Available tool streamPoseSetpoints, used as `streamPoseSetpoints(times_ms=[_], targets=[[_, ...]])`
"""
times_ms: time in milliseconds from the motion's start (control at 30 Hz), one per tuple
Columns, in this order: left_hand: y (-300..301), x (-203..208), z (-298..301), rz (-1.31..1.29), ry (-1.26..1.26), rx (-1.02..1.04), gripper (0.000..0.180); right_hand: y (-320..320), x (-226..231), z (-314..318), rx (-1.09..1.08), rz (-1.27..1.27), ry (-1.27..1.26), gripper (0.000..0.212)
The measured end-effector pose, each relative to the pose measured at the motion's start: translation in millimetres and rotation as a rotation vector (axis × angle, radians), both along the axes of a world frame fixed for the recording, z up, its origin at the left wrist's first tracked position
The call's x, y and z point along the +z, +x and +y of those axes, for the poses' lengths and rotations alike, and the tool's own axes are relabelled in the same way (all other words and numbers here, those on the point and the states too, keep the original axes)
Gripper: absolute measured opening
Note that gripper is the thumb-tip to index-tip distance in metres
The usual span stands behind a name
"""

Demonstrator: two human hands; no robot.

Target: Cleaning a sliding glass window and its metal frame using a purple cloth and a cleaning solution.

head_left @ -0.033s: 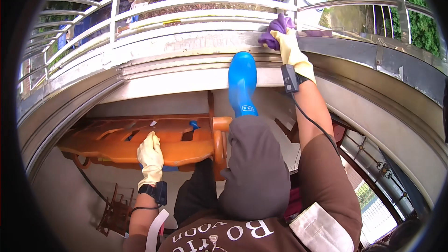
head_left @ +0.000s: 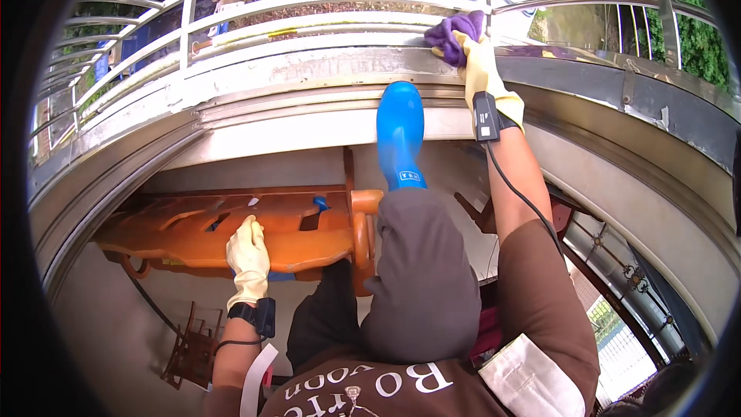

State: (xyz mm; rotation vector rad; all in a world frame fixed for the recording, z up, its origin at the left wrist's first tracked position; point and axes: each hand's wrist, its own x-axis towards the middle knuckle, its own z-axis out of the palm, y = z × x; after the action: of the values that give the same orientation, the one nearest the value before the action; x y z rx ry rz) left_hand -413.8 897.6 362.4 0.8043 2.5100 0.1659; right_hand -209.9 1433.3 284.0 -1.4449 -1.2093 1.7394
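My right hand (head_left: pixel 483 73), in a cream rubber glove, grips a bunched purple cloth (head_left: pixel 458 37). The cloth lies against the lower part of the metal railing (head_left: pixel 347 23), by an upright post, just above the window sill (head_left: pixel 293 69). My left hand (head_left: pixel 248 256), gloved alike, is closed over the edge of an orange-brown wooden bench (head_left: pixel 309 247); its fingertips are partly hidden.
My leg in a blue rubber boot (head_left: pixel 400 131) stretches up to the sliding-window track (head_left: pixel 309 99). Beyond the railing lies ground strewn with leaves. A small wooden chair (head_left: pixel 191 347) stands at the lower left. Cables run from both wrist devices.
My right hand and the purple cloth have shifted slightly; the cloth is now more bunched and a little higher against the railing. The left hand stays on the bench.
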Motion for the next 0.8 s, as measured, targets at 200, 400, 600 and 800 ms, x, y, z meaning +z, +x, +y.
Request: streamPoseSetpoints(times_ms=[200, 400, 600, 800], targets=[[-1.7, 0.6, -0.6, 0.01, -0.002, -0.007, 0.028, -27.1, 106.7, 8.9, -0.01, -0.03, 0.371, 0.03], [-3.6, 3.9, -0.4, 0.047, 0.029, -0.015, 0.027, 23.0, 128.2, -31.4, 0.464, -1.155, 0.78, 0.044], [-3.3, -1.2, 3.9, 0.018, 0.008, -0.024, 0.027, 41.0, -1.8, -56.1, 0.432, -1.307, 0.17, 0.053], [3.1, -5.4, 4.0, -0.006, -0.008, -0.009, 0.027, 35.3, 47.0, -37.2, 0.09, -0.339, 0.378, 0.053]])
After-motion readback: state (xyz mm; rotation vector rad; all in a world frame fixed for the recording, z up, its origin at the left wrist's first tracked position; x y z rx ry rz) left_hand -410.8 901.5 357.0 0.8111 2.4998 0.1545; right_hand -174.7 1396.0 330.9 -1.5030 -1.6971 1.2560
